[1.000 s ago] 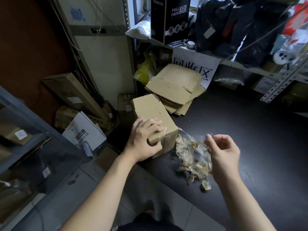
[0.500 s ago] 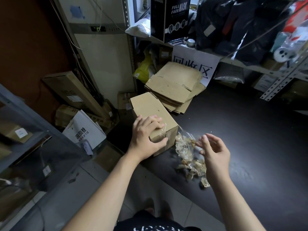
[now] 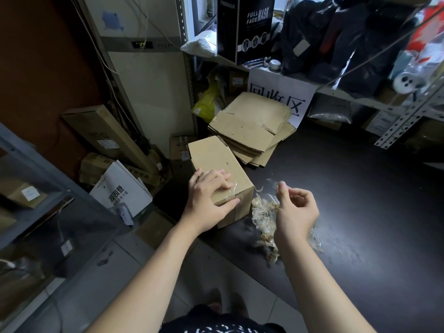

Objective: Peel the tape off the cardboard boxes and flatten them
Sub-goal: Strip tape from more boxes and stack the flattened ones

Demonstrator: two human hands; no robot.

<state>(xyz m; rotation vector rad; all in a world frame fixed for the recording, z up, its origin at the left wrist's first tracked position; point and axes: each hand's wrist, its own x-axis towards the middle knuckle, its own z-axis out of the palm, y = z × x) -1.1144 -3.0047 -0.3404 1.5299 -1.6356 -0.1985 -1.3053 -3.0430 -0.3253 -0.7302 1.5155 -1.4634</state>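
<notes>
A closed cardboard box (image 3: 213, 155) stands at the near left edge of the dark table (image 3: 360, 188), with clear tape across its near corner. My left hand (image 3: 206, 200) grips that corner, fingers over the top edge and thumb on the front face. To the right of the box lies a crumpled pile of peeled clear tape (image 3: 263, 212). My right hand (image 3: 296, 212) hovers over the pile with curled fingers, its thumb and fingertips at a thin clear tape strip (image 3: 272, 182). A stack of flattened boxes (image 3: 249, 126) lies behind the box.
A white paper sign (image 3: 283, 97) hangs behind the stack, under a metal shelf with a black mask box (image 3: 245, 25) and dark bags. Cartons and a white bag (image 3: 120, 191) crowd the floor on the left, beside a grey shelf frame (image 3: 36, 164).
My right hand has curled its fingers more and stays over the tape pile. My left hand keeps its grip on the box corner, which has not moved.
</notes>
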